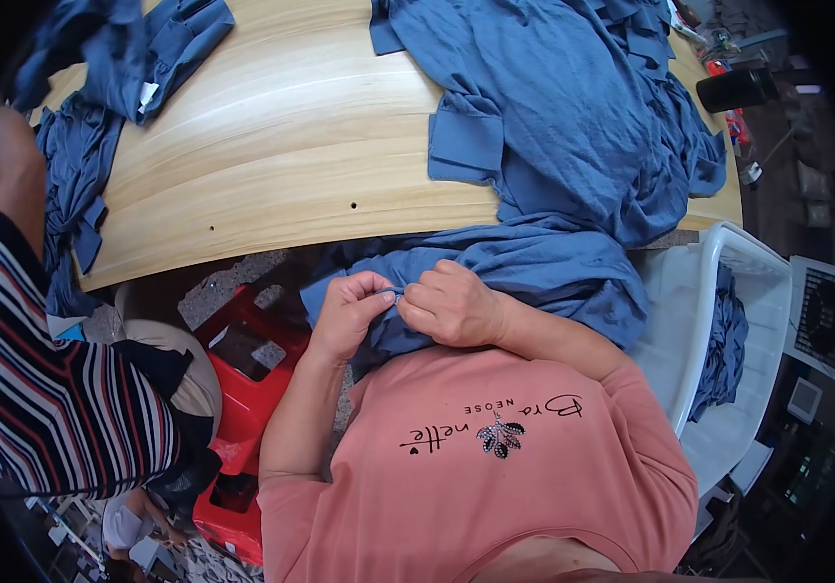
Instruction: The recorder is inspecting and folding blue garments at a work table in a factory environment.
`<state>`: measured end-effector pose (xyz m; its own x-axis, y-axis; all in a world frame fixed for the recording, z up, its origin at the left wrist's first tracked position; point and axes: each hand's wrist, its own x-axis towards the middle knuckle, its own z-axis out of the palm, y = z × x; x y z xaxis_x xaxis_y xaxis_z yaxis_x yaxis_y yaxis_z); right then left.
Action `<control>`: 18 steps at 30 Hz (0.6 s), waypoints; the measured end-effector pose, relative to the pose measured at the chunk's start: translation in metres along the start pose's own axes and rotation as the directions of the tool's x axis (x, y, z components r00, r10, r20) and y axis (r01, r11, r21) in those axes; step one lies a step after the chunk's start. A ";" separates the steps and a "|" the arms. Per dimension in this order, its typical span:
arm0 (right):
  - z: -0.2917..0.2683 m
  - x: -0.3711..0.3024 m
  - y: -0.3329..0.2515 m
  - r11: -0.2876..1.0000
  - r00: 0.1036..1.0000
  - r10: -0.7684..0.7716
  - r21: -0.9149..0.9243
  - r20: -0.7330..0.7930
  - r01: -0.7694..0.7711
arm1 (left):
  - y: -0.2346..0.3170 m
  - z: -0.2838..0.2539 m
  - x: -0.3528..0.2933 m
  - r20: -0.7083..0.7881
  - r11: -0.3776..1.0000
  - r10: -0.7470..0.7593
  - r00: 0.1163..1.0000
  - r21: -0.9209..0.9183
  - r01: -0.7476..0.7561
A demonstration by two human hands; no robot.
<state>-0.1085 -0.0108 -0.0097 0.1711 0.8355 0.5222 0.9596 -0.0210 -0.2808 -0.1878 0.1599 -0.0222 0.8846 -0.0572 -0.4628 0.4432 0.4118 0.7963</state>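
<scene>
At your far left a person in a striped sleeve [58, 389] crowds the wooden table [291, 146]'s near edge; its middle lies bare. The blue garment [534, 262] spills, crumpled, over that edge into your lap. Your left hand [349, 316] and right hand [452, 306], knuckles raised, both pinch its hem.
</scene>
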 end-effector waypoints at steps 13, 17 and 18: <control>-0.001 0.002 0.004 0.729 0.845 0.478 0.429 0.240 -0.534 | -0.008 0.008 -0.004 -0.050 0.974 0.149 0.988 0.182 -0.138; -0.001 -0.001 0.008 0.697 0.789 0.508 0.374 0.345 -0.612 | -0.012 0.010 -0.007 -0.099 0.928 0.231 0.968 0.320 -0.189; 0.000 -0.002 0.008 0.721 0.790 0.480 0.342 0.381 -0.603 | -0.013 0.011 -0.007 -0.098 0.928 0.232 0.968 0.321 -0.190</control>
<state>-0.1008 -0.0129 -0.0127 0.5110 0.8591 -0.0290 0.5118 -0.3312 -0.7927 -0.1984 0.1453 -0.0248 0.9447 0.1288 -0.3015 0.2900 0.1007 0.9517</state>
